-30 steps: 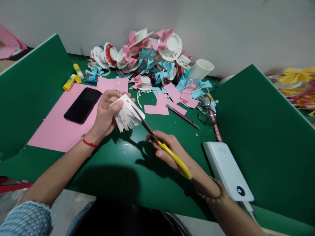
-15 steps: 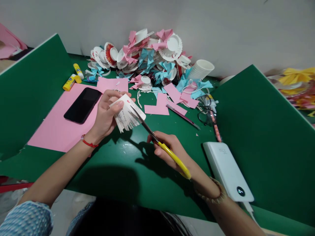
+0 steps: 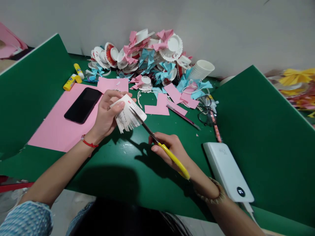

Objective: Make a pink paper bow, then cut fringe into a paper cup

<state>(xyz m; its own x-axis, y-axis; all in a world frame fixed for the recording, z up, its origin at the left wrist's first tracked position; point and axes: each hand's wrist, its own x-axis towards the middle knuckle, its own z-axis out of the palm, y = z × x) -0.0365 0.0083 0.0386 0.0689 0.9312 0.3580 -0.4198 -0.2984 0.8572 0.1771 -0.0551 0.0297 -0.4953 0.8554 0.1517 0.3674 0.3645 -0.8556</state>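
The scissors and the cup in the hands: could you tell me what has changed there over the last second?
Very little: the right hand has closed the scissors a little further into the fringed paper cup. The left hand grips the cup as before; phone and power bank stayed put.

The scissors' (image 3: 159, 144) handle loops are hidden inside the right hand (image 3: 172, 152); blade tips vanish into the paper cup (image 3: 128, 113).

Right hand (image 3: 172, 152) shifted slightly toward the desk's far edge, pushing scissors (image 3: 157, 141) deeper into the fringed paper cup (image 3: 128, 113); blades closed further.
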